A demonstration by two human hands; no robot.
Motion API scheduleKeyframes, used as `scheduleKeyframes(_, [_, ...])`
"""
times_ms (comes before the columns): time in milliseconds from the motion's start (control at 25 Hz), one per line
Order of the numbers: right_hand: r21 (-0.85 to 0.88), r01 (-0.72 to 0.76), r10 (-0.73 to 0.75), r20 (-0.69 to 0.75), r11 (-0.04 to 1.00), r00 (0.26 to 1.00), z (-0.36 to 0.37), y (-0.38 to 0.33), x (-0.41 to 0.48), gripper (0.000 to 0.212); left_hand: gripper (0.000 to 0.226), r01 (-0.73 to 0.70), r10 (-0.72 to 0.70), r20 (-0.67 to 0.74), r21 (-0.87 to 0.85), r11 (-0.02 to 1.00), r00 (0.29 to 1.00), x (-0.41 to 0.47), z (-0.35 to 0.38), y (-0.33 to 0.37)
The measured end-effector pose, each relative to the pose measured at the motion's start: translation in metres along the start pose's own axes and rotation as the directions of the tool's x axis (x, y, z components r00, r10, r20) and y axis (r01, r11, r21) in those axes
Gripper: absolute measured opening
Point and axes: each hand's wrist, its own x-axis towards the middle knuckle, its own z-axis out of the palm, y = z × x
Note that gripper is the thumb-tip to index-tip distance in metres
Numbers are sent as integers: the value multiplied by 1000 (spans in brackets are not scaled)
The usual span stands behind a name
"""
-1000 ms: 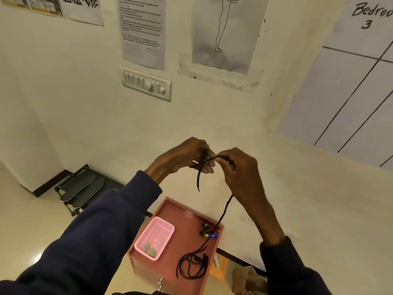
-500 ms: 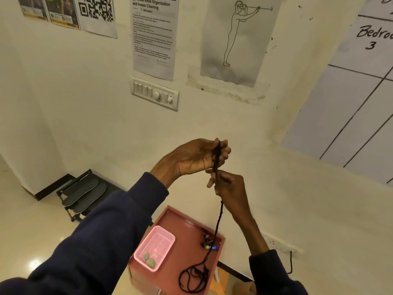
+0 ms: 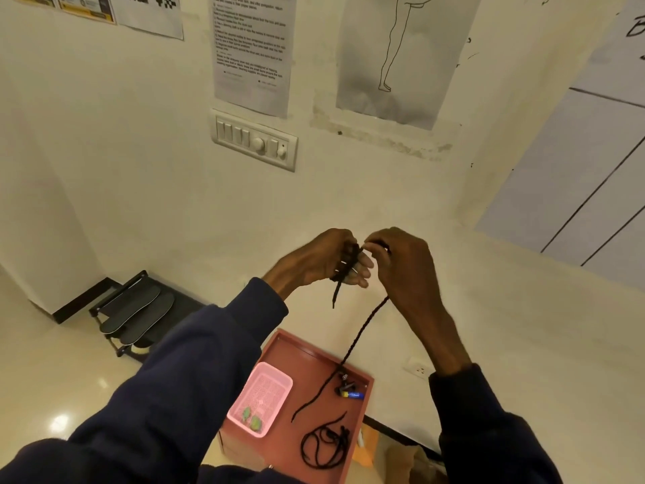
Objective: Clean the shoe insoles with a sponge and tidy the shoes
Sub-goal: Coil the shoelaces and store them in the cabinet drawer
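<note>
Facing me, a cream wall carries a switch panel, a printed sheet and a line-drawn figure poster; below, the glossy pale floor catches glare left of a red cabinet

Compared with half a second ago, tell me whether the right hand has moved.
Yes: the right hand rose toward the switch panel, from below the left hand to beside it.

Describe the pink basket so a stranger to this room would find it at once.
Find the red box on the floor against the wall. On the left part of its top sits the pink basket, with small green pieces inside. It is the only pink, latticed container there; its neighbours are a coiled black lace and a small blue item.
</note>
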Motion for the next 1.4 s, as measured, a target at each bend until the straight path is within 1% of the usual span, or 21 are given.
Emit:
scheduleKeyframes(80, [165, -38, 39, 0, 986, 999, 10, 5, 12, 11, 40, 79, -74, 74, -70, 994, 995, -2, -8, -3])
scheduleKeyframes(120, [282, -120, 112, 43, 952, 993, 18, 8, 13, 14, 36, 104, -88, 107, -160, 982, 990, -5, -11, -5])
scheduleKeyframes(200, [482, -337, 276, 195, 809, 941, 37, 10, 4, 24, 32, 123, -65, 166, -368, 921, 984, -6, -22, -12])
scheduleKeyframes(240, [527, -400, 318, 243, 750, 916, 48, 10, -5, 31, 33, 118, -39, 176, -468, 876, 984, -5, -28, -17])
scheduleKeyframes(320, [540, -455, 368, 268, 708, 890, 70, 7, -25, 37, 35, 103, 27, 187, -650, 753, 982, -1, -37, -28])
scheduleKeyframes(400, [554, -501, 406, 296, 665, 865, 87, 0, -42, 30, 38, 80, 105, 191, -762, 643, 976, 8, -43, -40])
scheduleKeyframes(440, [555, -514, 407, 314, 655, 858, 93, -5, -51, 26, 39, 55, 146, 181, -789, 612, 973, 13, -47, -44])
scheduleKeyframes(520, [507, -515, 393, 335, 691, 856, 100, -12, -65, 22, 41, -28, 201, 125, -782, 623, 972, 26, -53, -51])
scheduleKeyframes(600, [437, -499, 368, 351, 749, 861, 102, -17, -73, 21, 39, -114, 212, 33, -758, 643, 977, 38, -58, -53])
scheduleKeyframes(680, [374, -469, 333, 373, 800, 866, 99, -23, -77, 22, 37, -143, 195, -30, -790, 597, 980, 47, -61, -54])
scheduleKeyframes(760, [321, -424, 294, 382, 847, 876, 97, -27, -78, 27, 36, -126, 169, -33, -808, 575, 985, 54, -64, -58])
scheduleKeyframes(800, [286, -396, 282, 367, 873, 886, 96, -28, -76, 27, 37, -110, 153, -19, -782, 614, 988, 56, -66, -61])
scheduleKeyframes(840, [236, -368, 281, 333, 900, 900, 95, -27, -72, 25, 38, -78, 124, 11, -723, 686, 992, 56, -66, -63])
scheduleKeyframes(920, [78, -288, 266, 212, 955, 940, 91, -22, -58, 18, 39, 11, 14, 45, -520, 854, 999, 51, -66, -66])
scheduleKeyframes(960, [0, -242, 239, 158, 970, 958, 90, -16, -47, 15, 39, 71, -54, 51, -417, 906, 997, 46, -64, -68])
scheduleKeyframes(1040, [-50, -210, 214, 112, 976, 970, 91, 1, -26, 14, 42, 222, -189, 145, -269, 937, 971, 36, -64, -76])
scheduleKeyframes(1120, [110, -302, 289, 121, 947, 950, 98, 13, -19, 12, 44, 343, -282, 270, -214, 915, 921, 31, -68, -85])
scheduleKeyframes(1200, [268, -428, 397, 163, 863, 903, 111, 17, -32, 14, 37, 428, -304, 355, -352, 832, 884, 29, -77, -98])
scheduleKeyframes(1240, [308, -477, 438, 189, 823, 879, 118, 15, -46, 18, 33, 445, -273, 393, -460, 769, 878, 29, -81, -103])
scheduleKeyframes(1320, [383, -551, 487, 258, 741, 834, 133, 6, -77, 26, 31, 400, -156, 397, -662, 634, 904, 30, -88, -111])
scheduleKeyframes(1400, [428, -606, 499, 344, 670, 795, 146, -3, -106, 25, 36, 265, -27, 300, -792, 550, 954, 36, -90, -117])
